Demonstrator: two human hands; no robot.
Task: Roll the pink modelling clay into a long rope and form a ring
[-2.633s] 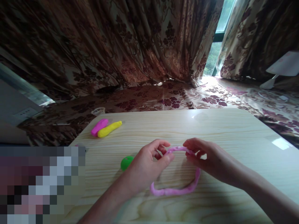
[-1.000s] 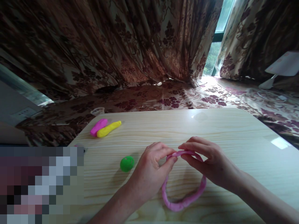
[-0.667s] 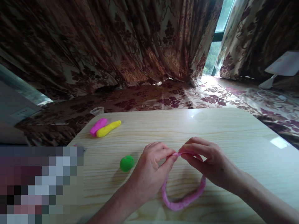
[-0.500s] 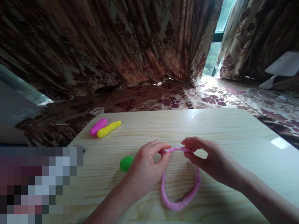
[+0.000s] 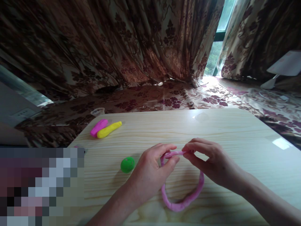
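Observation:
A pale pink modelling clay ring [image 5: 176, 206], rolled like a rope, stands in a loop between my hands, its lower part against the table. My left hand [image 5: 156, 164] curls round the upper left of the ring, thumb below and fingers above. At the upper right, my right hand [image 5: 208, 155] pinches the ring between thumb and fingertips; the clay under those fingers is hidden. Just left of my left hand rests a green clay ball [image 5: 127, 164].
A magenta clay piece [image 5: 98, 127] and a yellow clay roll [image 5: 109, 130] lie side by side at the far left of the wooden table [image 5: 223, 125]. Beyond the table are a clear plastic container [image 5: 97, 111], patterned curtains [image 5: 131, 40] and a white lamp [image 5: 285, 63].
My left thumb and fingertips have shifted right along the top of the ring. My right fingertips now pinch the clay slightly further left, and the ring's right side has moved a little right.

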